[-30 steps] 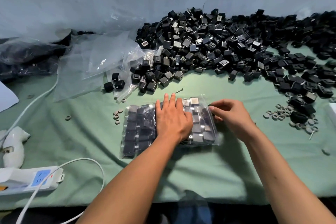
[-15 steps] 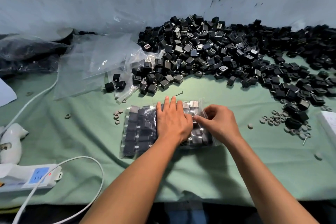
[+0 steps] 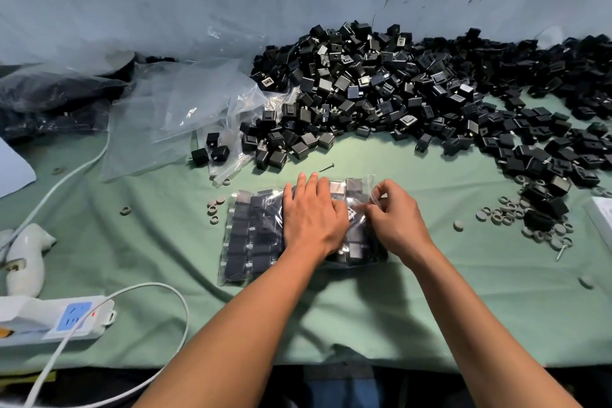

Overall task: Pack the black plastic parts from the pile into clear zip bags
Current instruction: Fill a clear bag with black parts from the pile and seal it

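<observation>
A clear zip bag (image 3: 251, 235) filled with rows of black plastic parts lies flat on the green cloth at the centre. My left hand (image 3: 313, 219) presses flat on its middle with straight fingers. My right hand (image 3: 395, 220) pinches the bag's right edge, folded over onto the bag, with curled fingers. The big pile of loose black parts (image 3: 397, 86) spreads along the wall behind the bag, from the centre to the far right.
Empty clear bags (image 3: 175, 113) lie crumpled at the back left, with dark filled bags (image 3: 49, 99) further left. A white power strip (image 3: 63, 318) and cable sit at the front left. Grey rings (image 3: 506, 210) and a screw (image 3: 326, 167) are scattered nearby.
My right hand has moved left from the bag's right edge onto the bag, folding that edge over. My left hand has stayed pressed on the bag.
</observation>
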A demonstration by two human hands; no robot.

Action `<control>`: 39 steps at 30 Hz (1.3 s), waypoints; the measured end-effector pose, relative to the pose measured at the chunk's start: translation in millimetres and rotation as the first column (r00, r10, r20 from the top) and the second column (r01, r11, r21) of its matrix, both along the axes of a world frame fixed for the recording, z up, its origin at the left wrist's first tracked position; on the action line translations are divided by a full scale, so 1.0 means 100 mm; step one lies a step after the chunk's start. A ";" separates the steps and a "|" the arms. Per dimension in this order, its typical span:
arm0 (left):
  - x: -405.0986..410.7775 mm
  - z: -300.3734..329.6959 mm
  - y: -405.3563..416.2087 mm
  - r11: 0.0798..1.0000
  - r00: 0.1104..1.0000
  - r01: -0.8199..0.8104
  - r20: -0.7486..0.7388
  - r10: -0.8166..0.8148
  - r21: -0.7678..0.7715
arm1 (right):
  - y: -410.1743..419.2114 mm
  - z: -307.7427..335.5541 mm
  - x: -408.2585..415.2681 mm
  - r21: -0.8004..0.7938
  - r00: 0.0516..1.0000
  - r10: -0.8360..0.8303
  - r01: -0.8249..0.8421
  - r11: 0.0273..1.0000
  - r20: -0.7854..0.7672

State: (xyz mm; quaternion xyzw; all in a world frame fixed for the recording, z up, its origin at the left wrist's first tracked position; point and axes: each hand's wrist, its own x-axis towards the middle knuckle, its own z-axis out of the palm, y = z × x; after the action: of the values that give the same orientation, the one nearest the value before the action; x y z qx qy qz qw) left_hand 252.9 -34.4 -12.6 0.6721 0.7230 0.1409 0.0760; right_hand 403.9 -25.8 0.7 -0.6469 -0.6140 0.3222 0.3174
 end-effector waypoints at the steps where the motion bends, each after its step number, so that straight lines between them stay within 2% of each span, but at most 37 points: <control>1: 0.00 0.02 -0.01 1.000 0.998 -0.002 0.057 0.001 0.017 | 0.00 0.01 0.02 -0.024 0.999 -0.001 0.000 1.000 -0.041; 3: -0.02 0.10 -0.02 0.997 0.964 -0.044 0.265 0.027 0.059 | 0.00 0.01 0.05 -0.047 0.995 -0.020 0.015 0.999 -0.098; 5: -0.05 0.20 0.01 0.983 0.853 -0.154 0.514 0.083 0.098 | -0.01 0.01 0.06 -0.043 0.993 -0.036 0.032 0.999 -0.113; 7: -0.15 0.28 0.06 0.959 0.784 -0.259 0.604 0.140 0.114 | -0.03 0.02 0.02 -0.065 0.983 -0.018 0.006 0.998 -0.184; 11: -0.43 0.33 0.11 0.930 0.800 -0.343 0.560 0.215 0.134 | -0.03 0.04 0.03 -0.121 0.960 0.054 -0.090 0.989 -0.274; 16: -0.55 0.27 0.10 0.935 0.847 -0.329 0.480 0.229 0.135 | 0.00 0.06 0.12 -0.152 0.923 0.171 -0.235 0.960 -0.345; 19: -0.47 0.21 0.06 0.959 0.897 -0.252 0.403 0.180 0.133 | 0.03 0.05 0.11 -0.140 0.896 0.244 -0.314 0.939 -0.371; 22: -0.29 0.14 0.02 0.990 0.983 -0.042 0.181 0.018 0.131 | 0.08 0.07 0.11 -0.134 0.880 0.290 -0.362 0.923 -0.376; 24: -0.16 0.07 0.04 0.996 0.995 0.091 0.042 -0.092 0.017 | 0.12 0.10 0.13 -0.123 0.908 0.299 -0.346 0.930 -0.294; 27: -0.08 -0.03 0.08 0.985 0.981 0.145 -0.113 -0.155 -0.093 | 0.24 0.13 0.16 -0.025 0.984 0.175 -0.176 0.984 -0.021; 30: -0.06 -0.09 0.08 0.986 0.976 0.135 -0.161 -0.150 -0.100 | 0.49 0.20 0.14 0.139 0.991 -0.050 0.032 0.990 0.126; 32: -0.06 -0.10 0.08 0.987 0.977 0.133 -0.156 -0.146 -0.088 | 0.74 0.23 0.01 0.215 0.974 -0.096 0.052 0.975 0.203; 34: -0.05 -0.11 0.08 0.988 0.978 0.134 -0.150 -0.143 -0.072 | 1.01 0.24 -0.19 0.248 0.947 -0.040 -0.043 0.968 0.320; 36: -0.05 -0.11 0.08 0.990 0.980 0.130 -0.144 -0.137 -0.063 | 1.29 0.20 -0.42 0.189 0.882 0.112 -0.220 0.957 0.458; 37: -0.05 -0.10 0.07 0.990 0.981 0.127 -0.144 -0.134 -0.056 | 1.41 0.17 -0.53 0.113 0.815 0.222 -0.329 0.937 0.536; 39: -0.05 -0.09 0.07 0.992 0.981 0.121 -0.147 -0.126 -0.040 | 1.62 0.12 -0.71 -0.085 0.619 0.414 -0.488 0.868 0.667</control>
State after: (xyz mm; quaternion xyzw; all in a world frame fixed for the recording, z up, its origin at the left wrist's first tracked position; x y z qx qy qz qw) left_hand 248.1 -27.6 -21.2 0.7230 0.6857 0.0741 0.0407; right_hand 333.3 135.7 13.0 -0.5253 -0.8441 0.1062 0.0190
